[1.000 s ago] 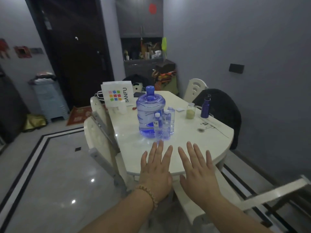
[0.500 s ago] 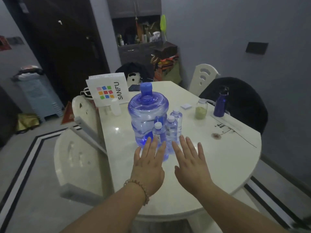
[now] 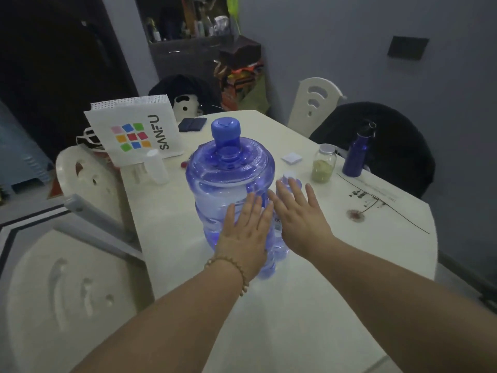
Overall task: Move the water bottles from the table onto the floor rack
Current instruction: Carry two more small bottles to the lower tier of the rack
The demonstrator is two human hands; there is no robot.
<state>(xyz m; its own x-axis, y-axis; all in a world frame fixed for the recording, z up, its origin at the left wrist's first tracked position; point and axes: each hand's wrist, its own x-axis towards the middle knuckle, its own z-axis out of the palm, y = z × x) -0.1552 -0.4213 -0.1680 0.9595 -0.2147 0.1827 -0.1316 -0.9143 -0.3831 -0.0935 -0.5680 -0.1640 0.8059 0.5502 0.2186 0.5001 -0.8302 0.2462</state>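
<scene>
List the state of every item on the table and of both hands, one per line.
Large water jug: upright, capped, on table.
Small water bottles: upright beside jug, mostly hidden by hands.
Glass jar: upright, lidded.
Dark blue flask: upright, closed.
White bag: standing.
Left hand: open, flat, empty.
Right hand: open, flat, empty.

A white paper shopping bag (image 3: 134,130) on the table bore "SANFU", printed sideways. No other text was legible.
</scene>
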